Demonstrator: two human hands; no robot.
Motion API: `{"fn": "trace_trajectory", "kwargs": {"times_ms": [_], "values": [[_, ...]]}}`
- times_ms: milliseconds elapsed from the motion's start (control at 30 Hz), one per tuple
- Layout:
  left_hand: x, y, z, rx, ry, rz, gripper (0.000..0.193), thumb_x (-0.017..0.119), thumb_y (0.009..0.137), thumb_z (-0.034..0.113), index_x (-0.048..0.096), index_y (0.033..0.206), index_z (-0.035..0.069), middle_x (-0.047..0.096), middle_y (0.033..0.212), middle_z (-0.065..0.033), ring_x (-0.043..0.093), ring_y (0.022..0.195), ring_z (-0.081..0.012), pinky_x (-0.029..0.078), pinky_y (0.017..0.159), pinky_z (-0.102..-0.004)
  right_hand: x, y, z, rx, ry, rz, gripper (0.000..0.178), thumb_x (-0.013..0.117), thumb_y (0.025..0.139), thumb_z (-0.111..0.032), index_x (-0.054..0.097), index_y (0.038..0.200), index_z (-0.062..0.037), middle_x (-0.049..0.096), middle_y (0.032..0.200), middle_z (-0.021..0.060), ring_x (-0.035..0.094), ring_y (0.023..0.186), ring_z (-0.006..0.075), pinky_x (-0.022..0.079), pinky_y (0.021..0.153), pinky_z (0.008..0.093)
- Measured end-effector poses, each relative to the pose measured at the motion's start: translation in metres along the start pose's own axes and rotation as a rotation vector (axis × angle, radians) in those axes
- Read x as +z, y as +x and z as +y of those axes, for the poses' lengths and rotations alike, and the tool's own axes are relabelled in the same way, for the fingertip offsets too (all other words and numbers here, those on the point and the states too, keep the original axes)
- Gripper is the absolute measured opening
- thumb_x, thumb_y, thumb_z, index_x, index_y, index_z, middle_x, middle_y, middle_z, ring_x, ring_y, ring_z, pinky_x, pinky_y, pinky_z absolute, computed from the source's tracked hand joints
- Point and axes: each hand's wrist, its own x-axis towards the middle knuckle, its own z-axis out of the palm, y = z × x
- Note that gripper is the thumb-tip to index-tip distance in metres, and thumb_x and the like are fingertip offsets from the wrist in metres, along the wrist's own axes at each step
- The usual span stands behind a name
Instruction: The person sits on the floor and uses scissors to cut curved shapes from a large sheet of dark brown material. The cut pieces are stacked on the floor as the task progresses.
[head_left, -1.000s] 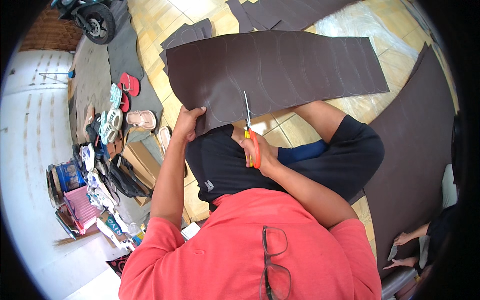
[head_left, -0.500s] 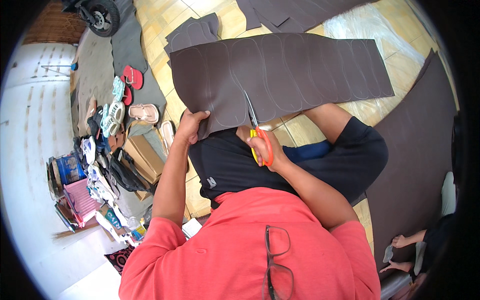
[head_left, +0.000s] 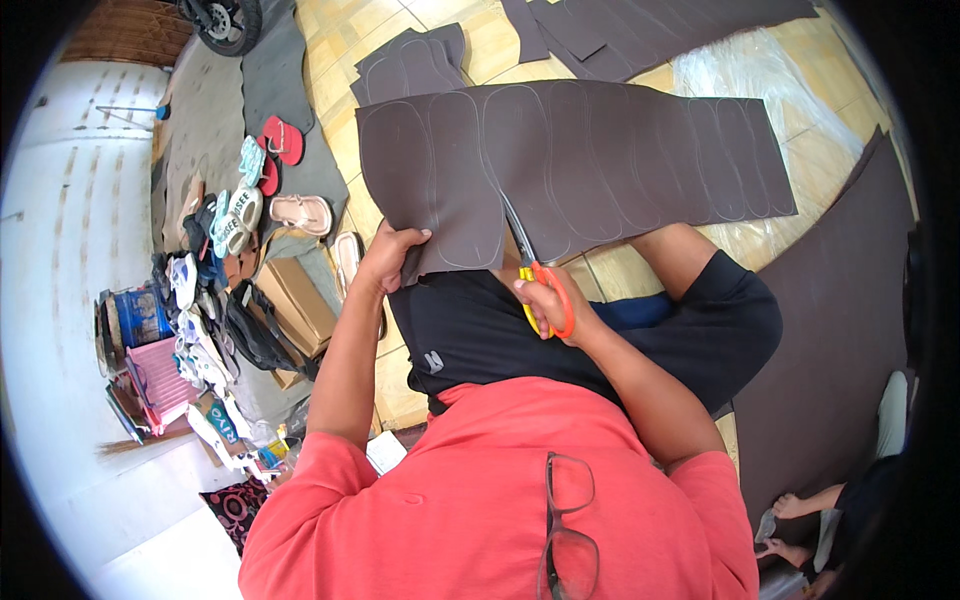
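Observation:
A large dark brown sheet (head_left: 590, 160), marked with several pale curved sole-like outlines, lies across my lap and reaches out in front of me. My left hand (head_left: 388, 256) pinches its near left corner, thumb on top. In my right hand (head_left: 556, 304) are scissors (head_left: 529, 258) with orange and yellow handles, the fingers closed through the loops. Their blades point away from me and sit in a slit that runs from the sheet's near edge, between two outlines. The lower blade is partly hidden by the sheet.
Sandals (head_left: 300, 214), shoes and a cardboard box (head_left: 296, 305) crowd the left. More brown pieces (head_left: 415, 62) lie ahead on the tiles, beside clear plastic film (head_left: 745, 85). Another brown sheet (head_left: 820, 330) covers the right, where another person's hands (head_left: 795, 505) show at the lower edge.
The view has shifted slightly, so most things sit lower and to the right. The scissor blades look a little more closed in the slit. Both hands keep their hold.

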Motion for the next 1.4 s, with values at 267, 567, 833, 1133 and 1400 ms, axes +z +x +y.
{"fn": "trace_trajectory", "kwargs": {"times_ms": [267,567,833,1133,1400], "values": [[-0.004,-0.010,-0.009,-0.023,-0.025,0.028,0.045,0.060,0.078,-0.001,0.050,0.122,-0.003,0.063,0.097,-0.0137,0.066,0.076,-0.0228,0.057,0.060,-0.0342,-0.028,-0.001,-0.040,0.237,0.092,-0.226,0.026,0.058,0.086,-0.024,0.056,0.081,0.0009,0.053,0.062,0.0099,0.054,0.049,0.0205,0.050,0.049,0.0339],[0.019,-0.043,0.013,-0.111,-0.043,0.011,0.043,0.060,0.078,0.000,0.048,0.119,-0.001,0.062,0.089,-0.0122,0.063,0.061,-0.0203,0.049,0.037,-0.0313,-0.005,0.014,-0.008,-0.026,-0.029,-0.065,0.023,0.055,0.084,-0.025,0.052,0.083,-0.0020,0.052,0.063,0.0050,0.057,0.051,0.0172,0.047,0.055,0.0291],[0.021,-0.056,0.015,-0.120,-0.097,0.011,0.039,0.061,0.078,0.001,0.050,0.116,-0.002,0.062,0.084,-0.0123,0.062,0.057,-0.0201,0.047,0.036,-0.0302,0.007,-0.002,-0.021,-0.100,-0.310,0.087,0.022,0.057,0.085,-0.021,0.051,0.077,-0.0005,0.048,0.056,0.0037,0.050,0.041,0.0143,0.042,0.038,0.0271],[0.029,-0.077,0.012,-0.144,-0.156,-0.033,0.035,0.062,0.077,0.003,0.053,0.110,-0.004,0.061,0.075,-0.0128,0.058,0.045,-0.0200,0.042,0.032,-0.0288,0.018,0.017,-0.009,-0.210,-0.283,0.203,0.021,0.061,0.089,-0.018,0.057,0.084,0.0015,0.053,0.054,0.0081,0.053,0.039,0.0170,0.044,0.040,0.0316],[0.029,-0.085,0.008,-0.178,-0.189,-0.084,0.035,0.062,0.078,0.004,0.052,0.111,-0.002,0.061,0.076,-0.0127,0.058,0.048,-0.0206,0.045,0.036,-0.0304,0.037,0.009,-0.024,-0.166,-0.228,0.165,0.018,0.056,0.091,-0.015,0.056,0.088,0.0027,0.054,0.056,0.0067,0.056,0.043,0.0154,0.044,0.040,0.0290]]}}
